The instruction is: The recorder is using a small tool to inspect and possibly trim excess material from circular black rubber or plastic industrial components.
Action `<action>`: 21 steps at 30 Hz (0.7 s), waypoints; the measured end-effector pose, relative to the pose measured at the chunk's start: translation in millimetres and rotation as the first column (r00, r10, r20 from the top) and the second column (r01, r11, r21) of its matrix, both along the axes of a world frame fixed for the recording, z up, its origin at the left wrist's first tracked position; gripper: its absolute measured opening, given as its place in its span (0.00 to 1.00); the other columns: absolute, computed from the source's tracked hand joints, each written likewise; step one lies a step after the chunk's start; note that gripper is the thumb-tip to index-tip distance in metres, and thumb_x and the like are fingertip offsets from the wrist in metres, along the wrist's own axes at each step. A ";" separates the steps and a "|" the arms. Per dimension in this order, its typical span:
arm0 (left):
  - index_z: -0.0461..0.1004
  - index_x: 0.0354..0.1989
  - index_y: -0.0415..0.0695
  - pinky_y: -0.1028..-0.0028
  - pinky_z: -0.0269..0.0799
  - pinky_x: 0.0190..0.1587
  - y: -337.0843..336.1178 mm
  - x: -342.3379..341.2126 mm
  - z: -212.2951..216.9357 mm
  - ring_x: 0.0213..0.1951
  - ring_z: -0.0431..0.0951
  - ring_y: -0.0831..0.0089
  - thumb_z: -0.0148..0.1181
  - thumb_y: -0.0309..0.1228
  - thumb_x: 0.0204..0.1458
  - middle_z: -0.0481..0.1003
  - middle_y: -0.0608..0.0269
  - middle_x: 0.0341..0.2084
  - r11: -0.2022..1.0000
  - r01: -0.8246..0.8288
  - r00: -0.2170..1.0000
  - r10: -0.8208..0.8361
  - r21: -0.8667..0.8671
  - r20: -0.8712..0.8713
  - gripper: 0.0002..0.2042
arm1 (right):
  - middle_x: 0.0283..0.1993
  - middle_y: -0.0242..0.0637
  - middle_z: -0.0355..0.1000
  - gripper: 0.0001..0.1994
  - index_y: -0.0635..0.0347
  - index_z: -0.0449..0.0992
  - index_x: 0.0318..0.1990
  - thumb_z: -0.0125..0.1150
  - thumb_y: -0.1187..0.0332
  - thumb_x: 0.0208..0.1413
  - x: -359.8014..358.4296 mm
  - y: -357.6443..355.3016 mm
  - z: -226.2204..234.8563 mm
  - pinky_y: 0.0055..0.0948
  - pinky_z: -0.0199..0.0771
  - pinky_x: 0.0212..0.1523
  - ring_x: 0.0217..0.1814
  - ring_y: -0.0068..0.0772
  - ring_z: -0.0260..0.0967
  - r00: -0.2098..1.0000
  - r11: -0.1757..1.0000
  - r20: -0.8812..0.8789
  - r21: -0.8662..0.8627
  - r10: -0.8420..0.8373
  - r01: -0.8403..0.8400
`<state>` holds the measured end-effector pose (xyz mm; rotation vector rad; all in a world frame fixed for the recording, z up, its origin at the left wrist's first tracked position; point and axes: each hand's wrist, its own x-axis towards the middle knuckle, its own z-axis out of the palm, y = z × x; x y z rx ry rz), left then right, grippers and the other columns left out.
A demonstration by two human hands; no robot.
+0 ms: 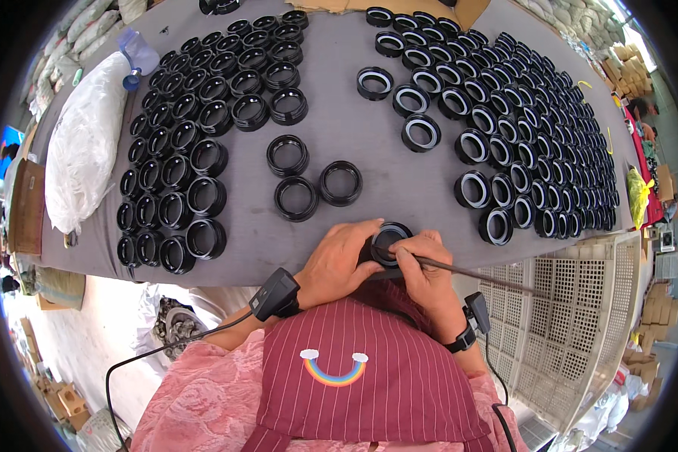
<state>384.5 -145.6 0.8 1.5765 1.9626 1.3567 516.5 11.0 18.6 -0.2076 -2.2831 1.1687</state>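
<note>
At the table's near edge, my left hand (340,258) grips a round black plastic ring (395,228) by its left side, thumb and fingers around the rim. My right hand (429,277) pinches a thin dark rod (484,277), whose tip points into the ring's opening. The rod's other end sticks out to the right. Just beyond my hands stand three loose black rings (340,183), apart from the rows. Part of the held ring is hidden by my fingers.
Rows of black rings (206,155) fill the table's left. More rings, with pale inner bands (472,147), cover the right. A white plastic bag (90,143) lies at the far left edge. A pale slatted crate (557,324) stands below the table at right.
</note>
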 end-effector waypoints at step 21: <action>0.75 0.43 0.42 0.62 0.67 0.44 0.7 -8.6 40.1 0.41 0.73 0.58 0.72 0.47 0.39 0.72 0.50 0.51 0.960 -0.249 0.805 0.130 -0.131 -0.579 0.26 | 0.34 0.40 0.75 0.07 0.63 0.73 0.37 0.53 0.69 0.63 20.5 0.9 -38.0 0.23 0.74 0.37 0.34 0.27 0.73 0.951 0.355 -0.149 -0.934 -0.270 -0.046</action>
